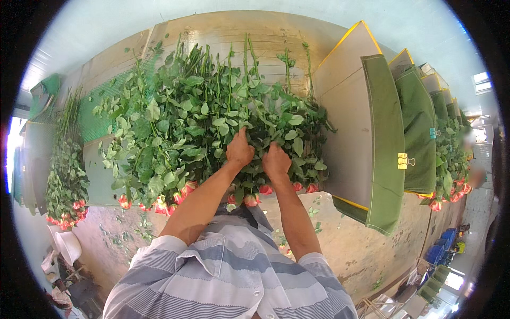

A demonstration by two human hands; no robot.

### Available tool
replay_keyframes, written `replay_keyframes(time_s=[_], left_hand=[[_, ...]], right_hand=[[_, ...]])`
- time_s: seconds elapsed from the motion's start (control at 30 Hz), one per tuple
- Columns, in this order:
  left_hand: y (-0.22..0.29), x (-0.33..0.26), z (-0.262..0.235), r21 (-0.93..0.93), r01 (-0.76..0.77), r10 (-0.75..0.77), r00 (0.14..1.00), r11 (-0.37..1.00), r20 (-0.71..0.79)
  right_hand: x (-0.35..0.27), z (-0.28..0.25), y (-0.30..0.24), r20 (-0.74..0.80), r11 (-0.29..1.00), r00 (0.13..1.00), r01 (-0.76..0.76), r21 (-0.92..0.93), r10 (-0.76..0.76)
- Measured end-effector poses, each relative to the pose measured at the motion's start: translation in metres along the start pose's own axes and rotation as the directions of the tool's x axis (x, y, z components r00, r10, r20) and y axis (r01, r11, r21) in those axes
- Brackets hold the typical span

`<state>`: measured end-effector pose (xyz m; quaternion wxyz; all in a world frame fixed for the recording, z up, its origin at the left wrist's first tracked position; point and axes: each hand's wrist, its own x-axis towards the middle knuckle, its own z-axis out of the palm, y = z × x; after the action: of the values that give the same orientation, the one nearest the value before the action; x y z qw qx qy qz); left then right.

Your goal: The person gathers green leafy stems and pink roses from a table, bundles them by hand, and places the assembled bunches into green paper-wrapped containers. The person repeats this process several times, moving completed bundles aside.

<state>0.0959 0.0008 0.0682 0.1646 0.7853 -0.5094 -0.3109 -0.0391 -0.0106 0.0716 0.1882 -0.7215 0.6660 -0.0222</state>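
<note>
Long-stemmed roses (175, 127) lie in a thick layer across the table, cut stems toward the far side and red-pink blooms over the near edge. My left hand (240, 150) is closed among the leaves at the middle of the layer, its fingertips partly hidden by foliage. Just to its right, my right hand (277, 160) is curled with the knuckles up, gripping within the same leaves. Between my forearms hangs one rose bloom (251, 200), below the hands. Which stem each hand grips is covered by leaves.
Tall grey panels with green cloth flaps (383, 143) stand at the right, one carrying a yellow binder clip (406, 161). Another rose bunch (66, 175) lies far left. Green netting (103, 103) covers part of the table. Fallen leaves and a white basin (69, 245) are on the floor.
</note>
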Motion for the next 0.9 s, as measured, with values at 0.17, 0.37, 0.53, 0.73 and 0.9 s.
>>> replay_keyframes(time_s=[0.17, 0.37, 0.53, 0.73, 0.9], left_hand=[[-0.005, -0.001, 0.002, -0.1, 0.099, -0.092, 0.994, 0.99, 0.064], [0.004, 0.002, -0.001, -0.057, 0.147, -0.138, 0.982, 0.988, 0.13], [0.003, 0.007, 0.002, -0.067, 0.148, -0.142, 0.986, 0.987, 0.086], [-0.013, 0.011, -0.036, -0.404, 0.198, -0.035, 0.926, 0.893, 0.376], [-0.02, 0.011, -0.034, -0.52, 0.282, -0.054, 0.911, 0.806, 0.409]], right_hand=[[-0.018, 0.007, 0.0, 0.044, 0.999, 0.998, 0.048, -0.002, -0.048], [-0.021, 0.006, 0.003, 0.05, 0.999, 0.998, 0.045, 0.019, -0.046], [-0.021, 0.013, 0.003, 0.03, 1.0, 0.999, 0.022, 0.012, -0.022], [-0.02, 0.017, 0.012, 0.057, 0.994, 0.998, -0.025, 0.107, 0.019], [-0.031, -0.006, 0.006, 0.047, 0.99, 0.998, 0.029, 0.137, -0.036]])
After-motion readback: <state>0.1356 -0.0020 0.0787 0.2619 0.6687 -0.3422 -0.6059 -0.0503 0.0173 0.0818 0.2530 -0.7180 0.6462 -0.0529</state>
